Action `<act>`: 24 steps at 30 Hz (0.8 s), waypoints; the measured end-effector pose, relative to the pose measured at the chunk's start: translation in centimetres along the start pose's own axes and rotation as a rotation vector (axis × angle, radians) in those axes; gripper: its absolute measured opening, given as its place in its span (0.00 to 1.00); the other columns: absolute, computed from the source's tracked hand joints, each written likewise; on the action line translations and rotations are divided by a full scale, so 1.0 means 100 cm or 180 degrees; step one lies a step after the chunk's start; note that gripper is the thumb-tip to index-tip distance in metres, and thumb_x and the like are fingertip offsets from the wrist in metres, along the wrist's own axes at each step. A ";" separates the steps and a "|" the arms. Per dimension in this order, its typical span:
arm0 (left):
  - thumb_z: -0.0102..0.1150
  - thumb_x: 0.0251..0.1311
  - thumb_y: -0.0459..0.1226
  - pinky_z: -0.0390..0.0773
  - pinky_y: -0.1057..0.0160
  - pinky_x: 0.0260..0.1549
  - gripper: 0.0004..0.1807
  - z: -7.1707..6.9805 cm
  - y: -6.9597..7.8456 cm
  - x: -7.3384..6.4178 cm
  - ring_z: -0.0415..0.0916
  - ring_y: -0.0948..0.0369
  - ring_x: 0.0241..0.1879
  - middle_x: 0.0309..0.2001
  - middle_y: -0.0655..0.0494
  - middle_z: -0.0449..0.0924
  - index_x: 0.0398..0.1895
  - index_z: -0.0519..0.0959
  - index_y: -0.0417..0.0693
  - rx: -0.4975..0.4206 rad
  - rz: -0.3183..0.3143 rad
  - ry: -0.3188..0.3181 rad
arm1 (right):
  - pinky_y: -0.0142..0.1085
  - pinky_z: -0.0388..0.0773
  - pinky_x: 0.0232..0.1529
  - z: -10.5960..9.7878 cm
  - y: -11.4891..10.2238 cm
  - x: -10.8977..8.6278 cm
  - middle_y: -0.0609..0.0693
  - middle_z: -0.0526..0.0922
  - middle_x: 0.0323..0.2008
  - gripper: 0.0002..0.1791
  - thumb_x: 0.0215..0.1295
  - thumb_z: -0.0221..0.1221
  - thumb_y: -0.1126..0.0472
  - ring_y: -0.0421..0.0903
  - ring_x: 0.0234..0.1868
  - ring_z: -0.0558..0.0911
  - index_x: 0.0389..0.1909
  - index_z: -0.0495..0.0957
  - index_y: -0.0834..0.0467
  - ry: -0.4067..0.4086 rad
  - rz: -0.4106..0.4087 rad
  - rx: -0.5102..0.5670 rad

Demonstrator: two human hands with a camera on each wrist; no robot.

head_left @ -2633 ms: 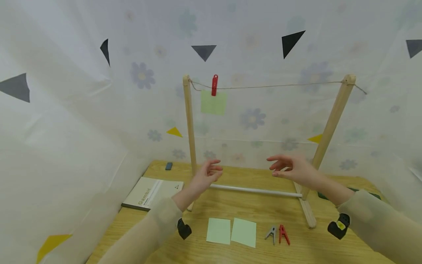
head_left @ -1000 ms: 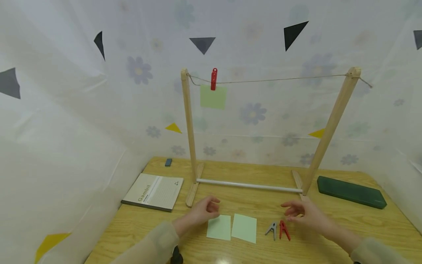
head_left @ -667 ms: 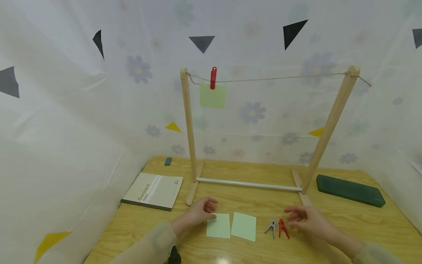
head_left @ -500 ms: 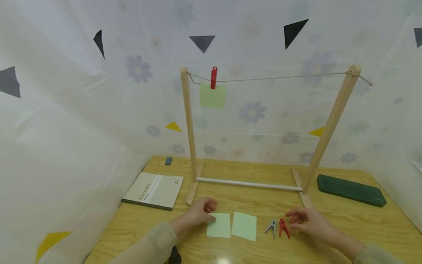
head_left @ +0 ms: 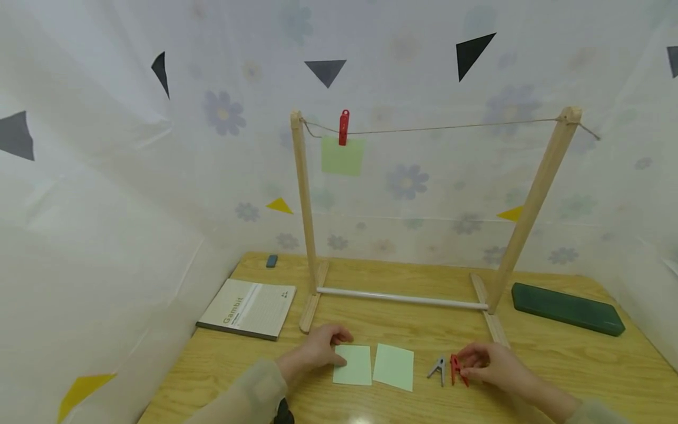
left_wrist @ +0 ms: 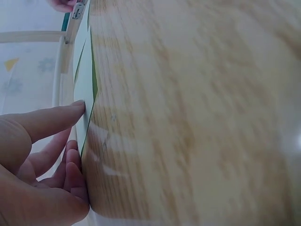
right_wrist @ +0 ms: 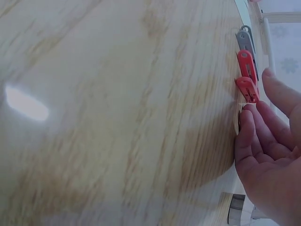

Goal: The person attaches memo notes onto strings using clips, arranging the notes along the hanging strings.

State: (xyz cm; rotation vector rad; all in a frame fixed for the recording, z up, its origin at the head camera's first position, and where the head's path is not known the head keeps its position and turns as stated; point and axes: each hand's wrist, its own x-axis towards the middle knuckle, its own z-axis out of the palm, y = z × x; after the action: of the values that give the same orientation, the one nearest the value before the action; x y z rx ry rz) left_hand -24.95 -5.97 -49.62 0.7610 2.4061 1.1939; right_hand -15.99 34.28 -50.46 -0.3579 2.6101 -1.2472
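Observation:
My left hand [head_left: 320, 347] is at the left edge of a pale green paper sheet [head_left: 357, 370] lying on the table. In the left wrist view the thumb [left_wrist: 75, 112] touches the paper's top; the other fingers lie near its edge. A second sheet [head_left: 393, 367] lies just right of it. My right hand [head_left: 492, 366] reaches around a red clothespin [head_left: 454, 366]. From the right wrist view, the thumb [right_wrist: 277, 89] stands apart from that clothespin, while a finger is close to its near end. A grey clothespin [head_left: 438, 371] lies beside it.
A wooden frame [head_left: 303, 194] carries a string [head_left: 424, 128], from which a green sheet [head_left: 341, 162] hangs under another red clothespin [head_left: 344, 126]. A white bar [head_left: 402, 297] joins its feet. A notebook [head_left: 249, 309], small blue block [head_left: 272, 261] and dark green case [head_left: 567, 309] lie around it.
Both hands have come down from above the white bar to the tabletop. The left thumb has moved onto the left sheet, and the right hand has closed in on the red clothespin.

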 end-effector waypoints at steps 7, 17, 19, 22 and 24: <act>0.73 0.44 0.22 0.72 0.65 0.41 0.20 0.000 0.004 0.001 0.71 0.56 0.40 0.39 0.47 0.78 0.43 0.80 0.35 -0.0027 0.0056 -0.0061 | 0.29 0.78 0.31 0.003 0.003 0.000 0.44 0.85 0.32 0.20 0.58 0.70 0.53 0.30 0.31 0.79 0.46 0.82 0.62 0.0129 -0.0138 -0.0176; 0.72 0.42 0.20 0.68 0.68 0.36 0.21 0.000 0.002 -0.001 0.68 0.59 0.37 0.36 0.52 0.76 0.43 0.82 0.38 -0.0106 -0.0099 -0.0083 | 0.29 0.77 0.31 0.003 0.005 0.004 0.46 0.83 0.33 0.16 0.61 0.68 0.56 0.30 0.31 0.78 0.45 0.82 0.62 0.0002 -0.0058 -0.0092; 0.72 0.41 0.20 0.68 0.69 0.35 0.21 0.001 0.001 0.000 0.67 0.60 0.36 0.35 0.53 0.75 0.43 0.82 0.38 -0.0111 -0.0105 -0.0083 | 0.29 0.77 0.31 0.001 0.005 0.004 0.46 0.83 0.33 0.15 0.62 0.67 0.57 0.30 0.31 0.78 0.44 0.82 0.63 -0.0002 -0.0094 -0.0103; 0.71 0.41 0.20 0.68 0.68 0.34 0.21 0.002 0.000 0.001 0.67 0.60 0.36 0.35 0.53 0.74 0.43 0.83 0.38 -0.0148 -0.0111 -0.0094 | 0.29 0.78 0.32 -0.002 0.004 0.003 0.45 0.84 0.33 0.13 0.62 0.67 0.58 0.29 0.32 0.79 0.42 0.83 0.63 -0.0015 -0.0130 -0.0105; 0.71 0.42 0.20 0.68 0.68 0.34 0.21 0.003 -0.001 0.003 0.67 0.60 0.35 0.34 0.54 0.74 0.43 0.83 0.38 -0.0159 -0.0123 -0.0096 | 0.29 0.78 0.32 -0.004 0.003 0.002 0.46 0.85 0.33 0.13 0.63 0.66 0.58 0.30 0.32 0.80 0.42 0.83 0.63 -0.0025 -0.0131 -0.0098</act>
State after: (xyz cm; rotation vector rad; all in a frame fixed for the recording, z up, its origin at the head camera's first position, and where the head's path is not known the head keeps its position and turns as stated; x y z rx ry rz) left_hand -25.09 -5.67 -49.87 0.7091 2.3466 1.2140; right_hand -16.39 34.68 -50.45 -0.4232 2.6305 -1.2169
